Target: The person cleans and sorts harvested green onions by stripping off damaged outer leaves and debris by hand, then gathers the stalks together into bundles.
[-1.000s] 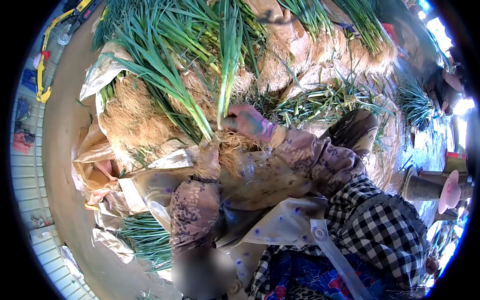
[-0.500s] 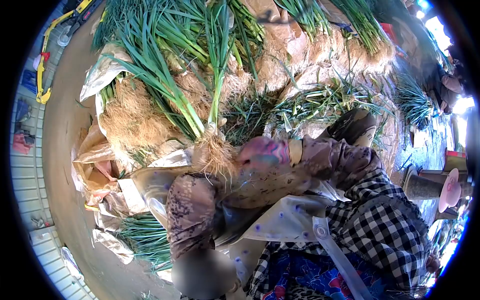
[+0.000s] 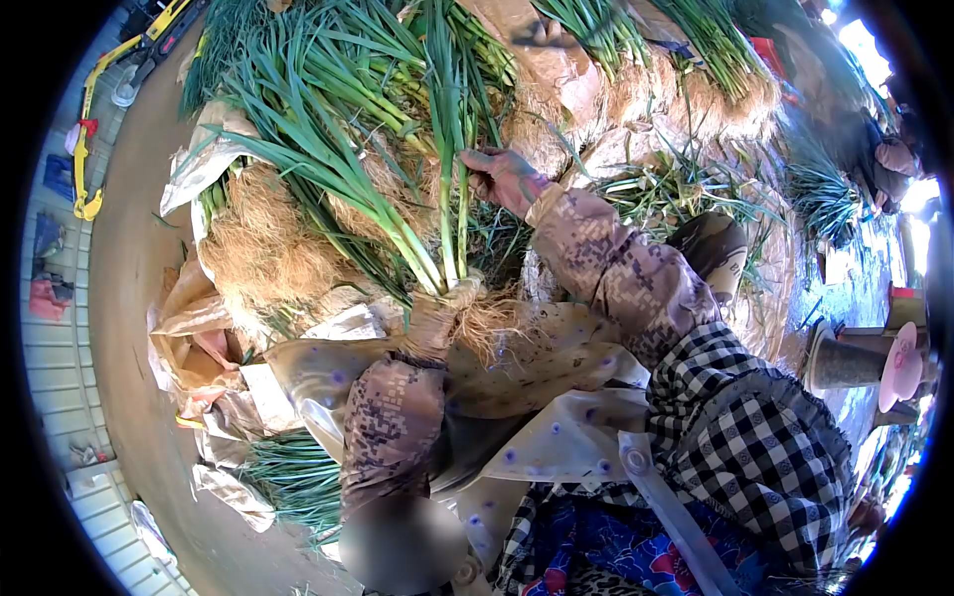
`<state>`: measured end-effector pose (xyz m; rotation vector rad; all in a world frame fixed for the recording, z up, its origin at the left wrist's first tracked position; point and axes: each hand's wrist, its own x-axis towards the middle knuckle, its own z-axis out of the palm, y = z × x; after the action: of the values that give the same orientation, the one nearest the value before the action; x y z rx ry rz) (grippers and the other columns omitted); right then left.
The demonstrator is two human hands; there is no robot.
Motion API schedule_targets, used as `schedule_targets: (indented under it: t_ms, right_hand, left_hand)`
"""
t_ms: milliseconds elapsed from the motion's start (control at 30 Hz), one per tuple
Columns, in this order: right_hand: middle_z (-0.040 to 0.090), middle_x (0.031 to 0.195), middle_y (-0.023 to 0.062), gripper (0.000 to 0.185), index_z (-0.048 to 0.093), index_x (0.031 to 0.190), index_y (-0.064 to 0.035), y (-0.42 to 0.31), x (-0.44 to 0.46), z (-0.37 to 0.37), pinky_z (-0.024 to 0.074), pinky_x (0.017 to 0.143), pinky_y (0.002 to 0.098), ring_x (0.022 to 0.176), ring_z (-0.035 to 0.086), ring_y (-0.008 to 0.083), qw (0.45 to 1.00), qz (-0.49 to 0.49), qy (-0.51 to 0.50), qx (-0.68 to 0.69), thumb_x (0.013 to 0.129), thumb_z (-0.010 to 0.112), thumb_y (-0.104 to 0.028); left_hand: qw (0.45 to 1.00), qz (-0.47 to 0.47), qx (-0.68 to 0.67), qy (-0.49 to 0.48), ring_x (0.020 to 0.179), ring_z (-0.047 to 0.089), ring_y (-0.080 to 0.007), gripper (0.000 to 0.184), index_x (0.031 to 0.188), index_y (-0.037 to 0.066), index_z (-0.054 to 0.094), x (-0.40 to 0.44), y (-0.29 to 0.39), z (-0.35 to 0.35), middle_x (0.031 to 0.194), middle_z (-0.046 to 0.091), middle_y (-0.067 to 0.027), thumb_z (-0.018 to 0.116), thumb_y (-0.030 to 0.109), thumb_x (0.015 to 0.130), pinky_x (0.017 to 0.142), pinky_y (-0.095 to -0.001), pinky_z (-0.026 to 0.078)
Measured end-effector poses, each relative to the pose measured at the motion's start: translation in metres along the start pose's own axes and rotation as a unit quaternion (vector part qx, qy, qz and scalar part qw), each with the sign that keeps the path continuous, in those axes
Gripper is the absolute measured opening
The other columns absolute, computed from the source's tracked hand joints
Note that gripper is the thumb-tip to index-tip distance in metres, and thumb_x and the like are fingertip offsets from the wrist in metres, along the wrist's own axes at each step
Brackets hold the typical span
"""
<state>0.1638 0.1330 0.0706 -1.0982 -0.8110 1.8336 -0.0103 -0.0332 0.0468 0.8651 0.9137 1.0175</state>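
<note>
Green stalks (image 3: 449, 214) with long leaves and stringy tan roots (image 3: 487, 333) stand over my lap. My left hand (image 3: 459, 295) is wrapped round their lower ends, just above the roots, and partly hidden by them. My right hand (image 3: 507, 179) is higher up at the right side of the stalks, its thumb and fingers closed on a stalk. More leafy stalks (image 3: 328, 169) slant down to the left hand. Behind lie piled plants with a thick root mass (image 3: 263, 238).
Loose green leaves (image 3: 656, 189) lie on sheeting to the right. Bundled stalks (image 3: 298, 477) are at lower left, near a crumpled bag (image 3: 194, 308). A yellow-framed object (image 3: 89, 129) stands at far left. Pink disc (image 3: 900, 368) and another person (image 3: 894, 159) are at right.
My right hand has moved from beside the roots up and away, and now holds a stalk. The stalks at my left hand stand more upright, and the roots have shifted right.
</note>
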Motion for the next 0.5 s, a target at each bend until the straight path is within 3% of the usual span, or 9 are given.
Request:
schedule_targets:
  t_ms: [33,67,100,167,233,267,367,467,500]
  right_hand:
    - [0.051,0.059,0.0011,0.020,0.059,0.083,-0.0015,0.005,-0.006,-0.002,0.0383,0.043,0.0246,0.046,0.045,0.0096,0.999,0.019,0.020,0.034,0.084,0.060,-0.021]
    - [0.054,0.062,0.0027,0.018,0.058,0.083,-0.0015,0.009,-0.013,-0.006,0.0389,0.042,0.0231,0.047,0.047,0.0094,0.998,0.055,0.022,-0.004,0.084,0.059,-0.019]
    - [0.056,0.065,0.0044,0.016,0.058,0.082,-0.0015,0.014,-0.022,-0.011,0.0394,0.041,0.0215,0.048,0.049,0.0091,0.995,0.090,0.025,-0.040,0.084,0.059,-0.017]
    - [0.058,0.069,0.0078,0.017,0.058,0.081,-0.0009,0.027,-0.038,-0.019,0.0414,0.042,0.0239,0.052,0.052,0.0112,0.968,0.099,-0.007,-0.229,0.085,0.058,-0.018]
    - [0.059,0.071,0.0104,0.022,0.059,0.084,0.0009,0.059,-0.049,-0.031,0.0449,0.046,0.0306,0.054,0.054,0.0157,0.834,0.053,-0.079,-0.544,0.086,0.053,-0.020]
    - [0.059,0.072,0.0113,0.023,0.059,0.087,0.0021,0.073,-0.053,-0.038,0.0469,0.048,0.0335,0.054,0.054,0.0180,0.712,0.029,-0.114,-0.692,0.087,0.050,-0.019]
    - [0.060,0.077,0.0120,0.024,0.060,0.093,-0.0011,0.100,-0.071,-0.086,0.0479,0.055,0.0352,0.063,0.056,0.0216,0.533,0.033,-0.187,-0.824,0.085,0.053,-0.022]
    - [0.061,0.082,0.0127,0.027,0.060,0.098,-0.0043,0.101,-0.075,-0.149,0.0489,0.063,0.0369,0.071,0.059,0.0252,0.470,0.105,-0.199,-0.854,0.082,0.057,-0.026]
    - [0.062,0.084,0.0130,0.029,0.060,0.100,-0.0054,0.098,-0.073,-0.163,0.0492,0.065,0.0375,0.074,0.059,0.0264,0.459,0.122,-0.195,-0.858,0.081,0.058,-0.027]
  left_hand:
    - [0.998,0.011,0.056,0.007,0.081,0.059,-0.0174,0.024,0.097,-0.006,0.058,0.014,-0.055,-0.046,0.092,0.061,-0.0110,0.060,0.012,0.081,0.076,-0.0290,0.046]
    - [0.975,-0.098,-0.199,-0.009,0.080,0.059,-0.0179,0.024,0.096,-0.008,0.058,0.022,-0.070,-0.064,0.092,0.061,-0.0116,0.060,0.011,0.081,0.076,-0.0287,0.047]
    - [0.876,-0.200,-0.438,-0.025,0.080,0.059,-0.0184,0.024,0.096,-0.009,0.057,0.031,-0.081,-0.077,0.091,0.061,-0.0123,0.060,0.010,0.080,0.076,-0.0284,0.048]
    - [0.848,-0.197,-0.491,-0.009,0.078,0.060,-0.0185,0.024,0.096,-0.010,0.057,0.032,-0.074,-0.071,0.090,0.061,-0.0133,0.060,0.008,0.080,0.072,-0.0271,0.049]
    - [0.991,0.002,-0.125,0.053,0.074,0.060,-0.0179,0.025,0.097,-0.010,0.056,0.020,-0.060,-0.042,0.088,0.062,-0.0139,0.061,0.006,0.079,0.064,-0.0252,0.049]
    - [0.988,0.106,0.073,0.080,0.073,0.061,-0.0175,0.026,0.098,-0.010,0.056,0.015,-0.047,-0.028,0.087,0.063,-0.0143,0.062,0.006,0.079,0.060,-0.0243,0.049]
    - [0.989,0.054,-0.095,0.100,0.069,0.061,-0.0159,0.026,0.099,-0.007,0.058,0.010,-0.009,-0.003,0.087,0.063,-0.0136,0.062,0.008,0.079,0.056,-0.0240,0.049]
    - [0.984,0.005,0.145,0.100,0.074,0.061,-0.0179,0.027,0.103,-0.004,0.056,0.005,0.025,0.008,0.088,0.063,-0.0121,0.062,0.009,0.080,0.063,-0.0281,0.052]
    - [0.993,-0.008,0.079,0.090,0.071,0.060,-0.0157,0.027,0.102,-0.004,0.056,0.003,0.029,0.012,0.086,0.063,-0.0110,0.062,0.012,0.081,0.060,-0.0266,0.051]
